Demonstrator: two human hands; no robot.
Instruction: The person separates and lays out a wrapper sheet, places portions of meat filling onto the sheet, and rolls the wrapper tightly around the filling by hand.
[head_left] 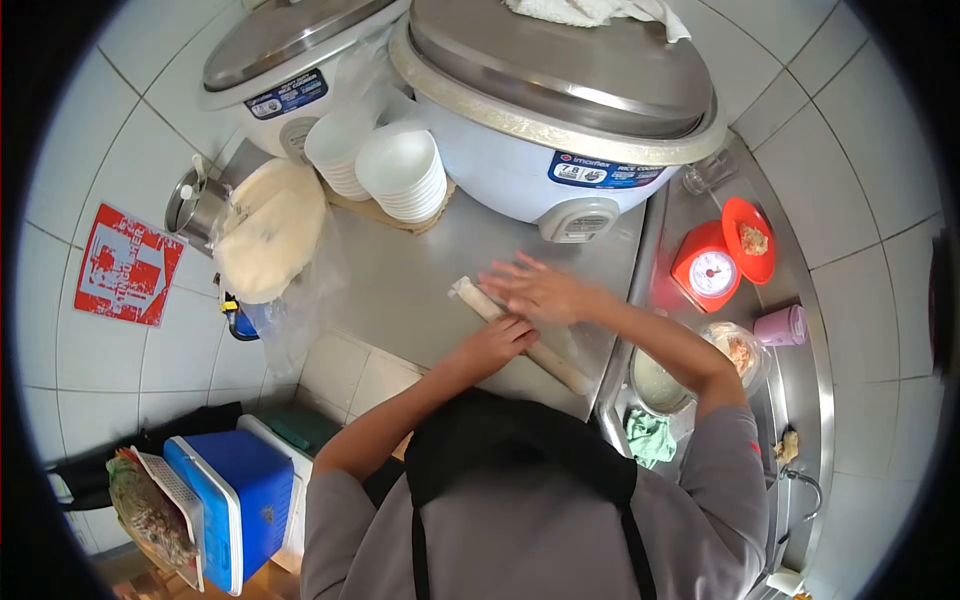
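On the steel counter (pixel 390 300) lies a long pale roll (pixel 555 366), wrapped like a spring roll and running diagonally in front of me. My left hand (pixel 495 344) rests over its middle, fingers together and curled onto it. Just beyond, my right hand (pixel 540 290) lies over the upper part with its fingers stretched out and apart. The roll's far end (pixel 466 287) has a loose, whitish edge. Part of the roll is hidden beneath both hands.
A rice cooker (pixel 480 150) and stacked white bowls (pixel 405 175) stand at the back. Round wrappers (pixel 265 240) in plastic lie left. Rightward are a red scale (pixel 705 265), a red dish (pixel 749 225), a metal pot (pixel 655 385) and a green cloth (pixel 650 438).
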